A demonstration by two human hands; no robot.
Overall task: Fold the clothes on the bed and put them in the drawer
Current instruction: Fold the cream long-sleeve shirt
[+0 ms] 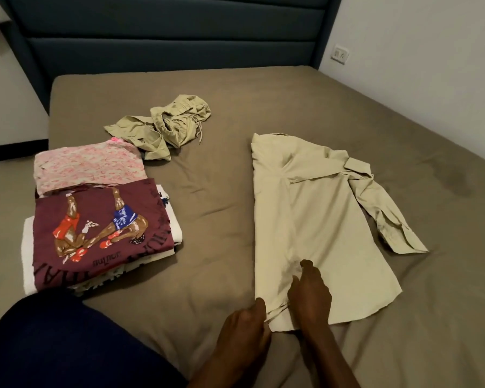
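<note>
A beige long-sleeved shirt [317, 219] lies spread on the brown bed [221, 208], its left side folded inward and one sleeve trailing out to the right. My left hand [244, 329] pinches the shirt's near hem at the folded edge. My right hand [308, 295] rests flat on the cloth just beside it, fingers straight. A crumpled khaki garment [165, 124] with a drawstring lies further up the bed. At the left sits a stack of folded clothes [101, 231], a maroon printed T-shirt on top, a pink patterned top [87, 166] behind it.
A dark padded headboard [165, 32] stands at the far end. A white wall with a socket [340, 54] runs along the right. My knee in dark cloth [53, 343] is at the lower left, against the stack. No drawer is in view.
</note>
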